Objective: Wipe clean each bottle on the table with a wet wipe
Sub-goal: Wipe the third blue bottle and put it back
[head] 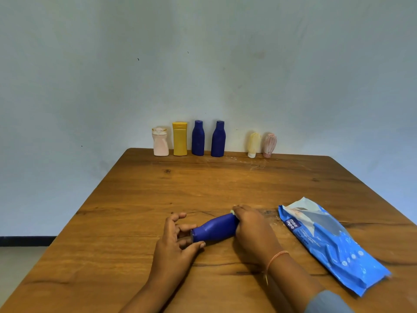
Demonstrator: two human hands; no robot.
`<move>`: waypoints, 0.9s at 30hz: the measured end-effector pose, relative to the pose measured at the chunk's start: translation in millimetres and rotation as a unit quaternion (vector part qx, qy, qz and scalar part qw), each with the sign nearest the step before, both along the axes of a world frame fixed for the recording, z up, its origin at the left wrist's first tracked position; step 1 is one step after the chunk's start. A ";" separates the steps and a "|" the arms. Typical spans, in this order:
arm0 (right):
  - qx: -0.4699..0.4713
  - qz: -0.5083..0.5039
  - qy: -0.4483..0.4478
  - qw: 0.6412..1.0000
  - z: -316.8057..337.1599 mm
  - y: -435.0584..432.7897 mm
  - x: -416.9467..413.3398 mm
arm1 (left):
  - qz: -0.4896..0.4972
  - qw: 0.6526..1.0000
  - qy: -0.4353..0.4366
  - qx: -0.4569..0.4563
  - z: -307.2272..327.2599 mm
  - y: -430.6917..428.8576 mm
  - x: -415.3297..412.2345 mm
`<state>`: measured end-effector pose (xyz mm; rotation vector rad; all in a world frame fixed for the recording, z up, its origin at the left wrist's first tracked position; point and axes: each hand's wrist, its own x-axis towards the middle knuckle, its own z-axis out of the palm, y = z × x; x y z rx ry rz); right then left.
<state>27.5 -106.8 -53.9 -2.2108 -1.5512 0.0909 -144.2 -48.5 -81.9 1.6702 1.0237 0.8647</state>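
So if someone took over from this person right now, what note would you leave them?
Left hand: fingers pinch the cap end of the held blue bottle, which lies sideways.
Right hand: curled round its base end, with a pale wipe peeking out.
Wipes pack: flat on the table, right of the hands.
Standing along the far edge: pink-white bottle, yellow bottle, two blue bottles, cream tube, pink tube.
Done: cannot tell which are already wiped.
Left: finish this bottle, then any unwiped ones.
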 end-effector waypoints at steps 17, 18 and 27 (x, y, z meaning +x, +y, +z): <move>0.052 0.035 -0.013 0.998 -29.1 3.8 -1.1 | 0.004 0.998 -0.001 0.057 -9.2 8.0 1.7; 0.048 0.023 -0.007 0.999 -27.7 5.7 1.8 | 0.000 0.997 0.013 0.069 -10.6 8.7 1.7; 0.054 0.077 -0.026 0.995 -42.1 12.1 -74.3 | -0.010 0.999 0.004 0.044 -10.8 9.9 1.4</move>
